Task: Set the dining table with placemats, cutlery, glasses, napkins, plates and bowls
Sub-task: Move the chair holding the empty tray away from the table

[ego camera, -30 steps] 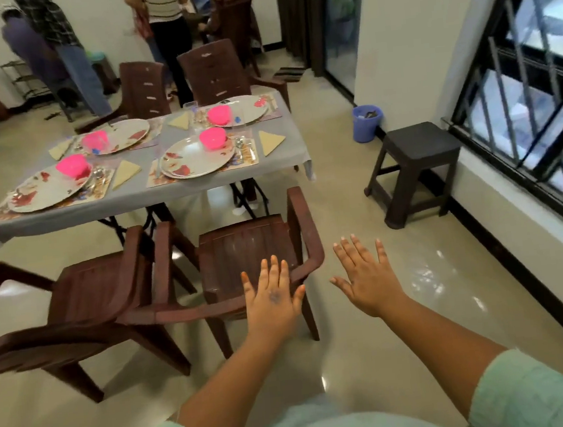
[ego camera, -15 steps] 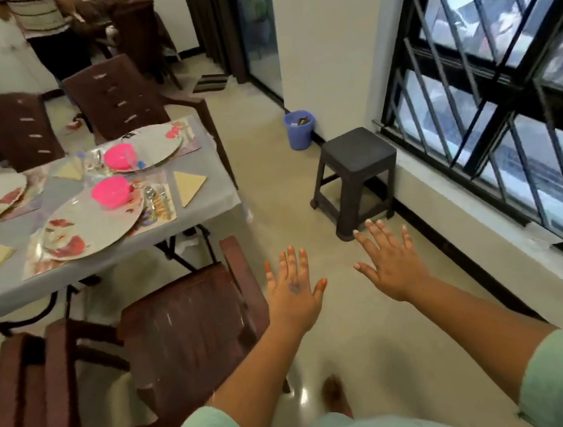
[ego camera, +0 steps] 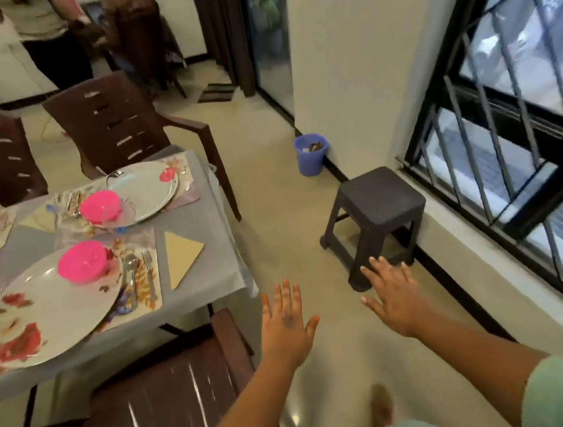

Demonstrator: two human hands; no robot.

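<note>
The dining table (ego camera: 205, 220) with a grey cloth stands at the left. On it a floral plate (ego camera: 42, 315) carries a pink bowl (ego camera: 82, 261), with cutlery (ego camera: 138, 275) on a placemat and a folded yellow napkin (ego camera: 181, 257) to its right. Behind lies a second plate (ego camera: 148, 188) with another pink bowl (ego camera: 100, 206). My left hand (ego camera: 286, 326) and my right hand (ego camera: 393, 295) are stretched out flat over the floor, fingers spread, holding nothing, to the right of the table.
A brown chair (ego camera: 173, 389) stands below my left arm, two more brown chairs (ego camera: 117, 126) at the table's far side. A dark stool (ego camera: 376, 214) and a blue bin (ego camera: 312, 153) sit by the barred window wall. A person (ego camera: 46, 39) stands at the back.
The view has swung right and come closer to the table's right end. Both hands stay flat and empty, now beside the table corner and near the stool.
</note>
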